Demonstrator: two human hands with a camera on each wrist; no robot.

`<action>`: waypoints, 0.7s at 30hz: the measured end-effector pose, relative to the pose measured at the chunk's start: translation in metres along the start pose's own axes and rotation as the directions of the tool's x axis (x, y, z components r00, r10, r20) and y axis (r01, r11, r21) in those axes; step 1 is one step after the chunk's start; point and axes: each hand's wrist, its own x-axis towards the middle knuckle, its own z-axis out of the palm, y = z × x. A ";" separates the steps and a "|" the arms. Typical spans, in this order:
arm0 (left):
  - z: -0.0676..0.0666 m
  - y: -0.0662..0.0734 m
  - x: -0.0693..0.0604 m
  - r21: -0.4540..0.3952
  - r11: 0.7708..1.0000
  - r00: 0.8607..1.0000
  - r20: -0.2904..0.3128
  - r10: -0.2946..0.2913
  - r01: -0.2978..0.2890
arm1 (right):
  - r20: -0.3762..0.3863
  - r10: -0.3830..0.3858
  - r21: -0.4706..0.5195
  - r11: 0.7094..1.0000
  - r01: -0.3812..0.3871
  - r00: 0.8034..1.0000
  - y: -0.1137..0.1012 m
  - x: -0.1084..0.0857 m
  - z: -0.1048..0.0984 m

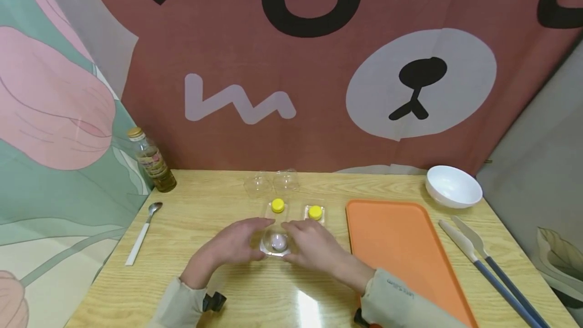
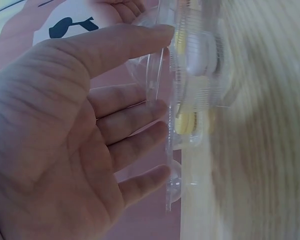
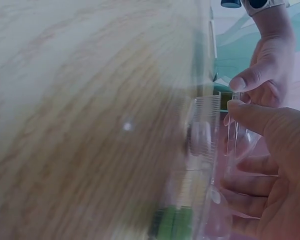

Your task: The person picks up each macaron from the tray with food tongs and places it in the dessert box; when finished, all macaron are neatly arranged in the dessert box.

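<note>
Both hands hold a clear plastic lid (image 3: 246,142) just above a small clear tray that carries a pale lilac round piece (image 1: 279,242). The left hand (image 1: 239,241) has its thumb and fingertips at the lid's left edge; the right hand (image 1: 314,247) has its own at the right edge. In the left wrist view the left hand (image 2: 85,120) shows its thumb on the near rim, fingers extended. The right hand (image 3: 270,165) pinches the rim in the right wrist view. Behind the hands, yellow round pieces (image 1: 278,205) (image 1: 315,212) sit in clear trays.
Two clear domed lids (image 1: 286,180) lie at the back. An orange tray (image 1: 391,237), a white bowl (image 1: 453,187) and two blue-handled spreaders (image 1: 496,275) are on the right. A bottle (image 1: 156,166) and a white-handled spoon (image 1: 140,239) stand and lie on the left.
</note>
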 end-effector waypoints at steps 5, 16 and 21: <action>0.004 -0.003 0.000 0.012 1.000 1.000 0.020 0.019 -0.019 | 0.032 0.007 -0.041 0.999 -0.006 0.999 -0.001 0.001 0.005; 0.008 -0.008 0.003 -0.007 1.000 1.000 0.023 -0.005 0.005 | 0.049 0.009 -0.073 0.997 -0.006 0.999 0.000 0.004 0.007; 0.010 -0.009 0.005 0.002 1.000 1.000 0.021 -0.007 0.007 | 0.065 0.008 -0.097 0.995 -0.002 0.998 0.000 0.006 0.007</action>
